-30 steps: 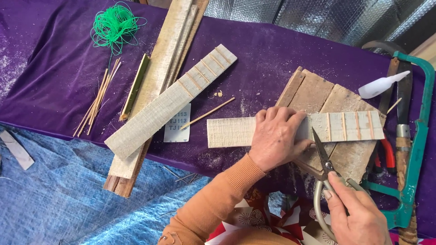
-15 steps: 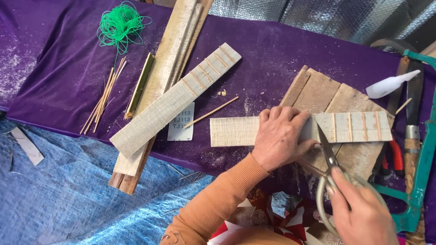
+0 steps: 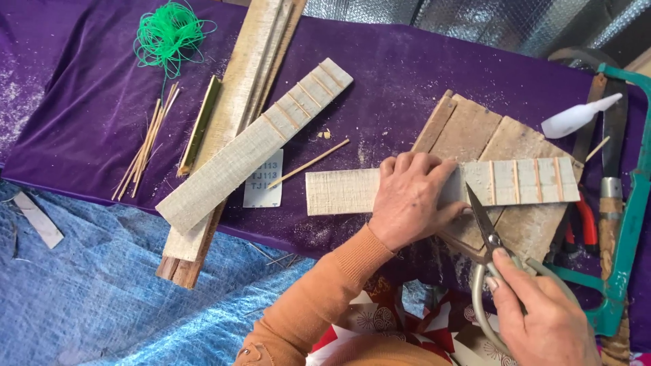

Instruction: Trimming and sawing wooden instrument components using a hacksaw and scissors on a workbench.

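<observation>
Two hands: the left hand lay flat, palm down, fingers spread over the pale strip, pinning it and gripping nothing; the right hand was closed round the looped handles of the shears, blades slightly parted, tips at the strip's near edge.
Strip position: it lay crosswise on the purple cloth, its right end resting on the wooden boards.
Handling: the strip looked light, thin and stiff, likely brittle along its grain (the glued cross-sticks could snap off); best held flat from above, on bare surface left of the sticks.
Edges: the worktop's near edge ran just below the strip, with blue tarp beneath it.
Open room: cloth lay bare beyond the strip; the right was crowded by a green-framed hacksaw and white glue bottle; to the left lay a second strip.
</observation>
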